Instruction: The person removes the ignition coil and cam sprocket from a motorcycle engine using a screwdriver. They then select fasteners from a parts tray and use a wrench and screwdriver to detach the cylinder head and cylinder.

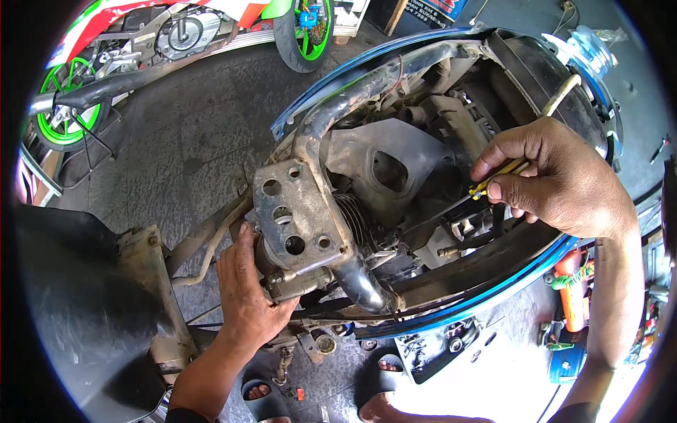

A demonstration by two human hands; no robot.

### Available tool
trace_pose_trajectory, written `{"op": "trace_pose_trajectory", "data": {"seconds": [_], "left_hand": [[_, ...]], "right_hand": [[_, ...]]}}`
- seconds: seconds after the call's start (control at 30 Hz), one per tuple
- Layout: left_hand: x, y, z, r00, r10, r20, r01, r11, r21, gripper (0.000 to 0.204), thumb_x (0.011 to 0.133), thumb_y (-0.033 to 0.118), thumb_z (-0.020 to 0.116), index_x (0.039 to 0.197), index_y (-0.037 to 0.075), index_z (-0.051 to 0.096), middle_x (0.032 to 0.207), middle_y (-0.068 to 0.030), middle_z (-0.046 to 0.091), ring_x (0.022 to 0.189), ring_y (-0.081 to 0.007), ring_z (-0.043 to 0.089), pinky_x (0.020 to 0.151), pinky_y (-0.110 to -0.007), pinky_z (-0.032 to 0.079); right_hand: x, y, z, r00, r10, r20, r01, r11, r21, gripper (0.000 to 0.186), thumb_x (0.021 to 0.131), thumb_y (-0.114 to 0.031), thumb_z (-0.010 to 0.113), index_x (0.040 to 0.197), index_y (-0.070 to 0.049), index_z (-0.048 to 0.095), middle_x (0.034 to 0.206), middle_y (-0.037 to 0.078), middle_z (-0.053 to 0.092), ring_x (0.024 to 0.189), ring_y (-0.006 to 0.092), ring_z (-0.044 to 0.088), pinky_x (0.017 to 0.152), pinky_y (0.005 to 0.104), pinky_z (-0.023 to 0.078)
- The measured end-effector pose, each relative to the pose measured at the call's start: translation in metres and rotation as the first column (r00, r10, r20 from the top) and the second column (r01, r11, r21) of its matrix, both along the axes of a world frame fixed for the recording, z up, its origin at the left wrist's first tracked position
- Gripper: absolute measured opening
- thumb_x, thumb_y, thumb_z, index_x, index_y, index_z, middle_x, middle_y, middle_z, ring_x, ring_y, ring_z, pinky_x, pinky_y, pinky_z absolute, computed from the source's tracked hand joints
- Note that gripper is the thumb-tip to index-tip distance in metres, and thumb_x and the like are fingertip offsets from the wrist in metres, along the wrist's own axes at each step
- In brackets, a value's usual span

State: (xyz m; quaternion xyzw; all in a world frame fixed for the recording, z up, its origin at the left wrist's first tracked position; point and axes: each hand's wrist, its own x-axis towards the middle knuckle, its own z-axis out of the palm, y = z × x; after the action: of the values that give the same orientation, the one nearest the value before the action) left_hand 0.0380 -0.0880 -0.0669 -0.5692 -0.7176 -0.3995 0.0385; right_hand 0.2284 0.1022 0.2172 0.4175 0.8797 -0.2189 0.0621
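A scooter body with blue edging lies open before me, showing its black tube frame point(367, 285), a rusty bracket with round holes point(303, 211) and a finned engine cylinder point(352, 218). My right hand point(550, 180) is closed on a yellow-handled tool point(508, 174) over the engine bay; a thin shaft point(444, 211) runs from it down to the left, its tip unclear among the parts. My left hand point(250, 303) grips a metal engine part point(289, 285) under the bracket's lower left, its fingertips partly hidden.
A motorcycle with green wheels point(180, 35) stands upper left. A large black panel point(84, 296) is at left. A plastic bottle point(592, 49), an orange cylinder point(571, 307) with green coiled hose, and a parts tray point(430, 352) surround the scooter. Sandalled feet point(264, 398) are below.
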Motion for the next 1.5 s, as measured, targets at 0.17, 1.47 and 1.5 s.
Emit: {"op": "trace_pose_trajectory", "data": {"seconds": [0.17, 1.47, 1.5], "left_hand": [[-0.001, 0.000, -0.003, 1.000, -0.006, 0.020, 0.006, 1.000, 0.007, 0.118, 0.061, 0.017, 0.091, 0.151, -0.007, 0.018, 0.129, -0.0277, 0.047, 0.113, -0.0403, 0.050, 0.099, -0.054, 0.036], [-0.015, 0.006, -0.005, 0.995, -0.077, 0.062, 0.065, 0.982, 0.180, 0.093, 0.068, 0.014, 0.077, 0.150, 0.000, 0.034, 0.118, -0.0213, 0.056, 0.101, -0.0351, 0.057, 0.088, -0.048, 0.043], [-0.014, 0.006, -0.005, 0.995, -0.078, 0.067, 0.065, 0.983, 0.172, 0.090, 0.071, 0.014, 0.075, 0.150, 0.001, 0.033, 0.118, -0.0205, 0.057, 0.101, -0.0342, 0.057, 0.088, -0.048, 0.043]], "right_hand": [[-0.004, 0.000, -0.001, 1.000, -0.015, -0.003, 0.015, 1.000, -0.008, 0.016, 0.088, -0.004, 0.071, 0.102, 0.002, 0.071, 0.074, 0.005, 0.069, 0.058, 0.0079, 0.061, 0.049, 0.0224, 0.048], [-0.010, 0.028, -0.031, 0.367, 0.581, 0.726, -0.930, 0.255, 0.265, 0.024, 0.076, -0.023, 0.070, 0.064, -0.011, 0.054, 0.054, 0.003, 0.051, 0.051, 0.0260, 0.061, 0.047, 0.0361, 0.049], [-0.014, 0.025, -0.032, 0.358, 0.588, 0.725, -0.933, 0.247, 0.261, 0.024, 0.076, -0.023, 0.070, 0.064, -0.011, 0.054, 0.054, 0.003, 0.051, 0.051, 0.0260, 0.061, 0.047, 0.0361, 0.049]]}}
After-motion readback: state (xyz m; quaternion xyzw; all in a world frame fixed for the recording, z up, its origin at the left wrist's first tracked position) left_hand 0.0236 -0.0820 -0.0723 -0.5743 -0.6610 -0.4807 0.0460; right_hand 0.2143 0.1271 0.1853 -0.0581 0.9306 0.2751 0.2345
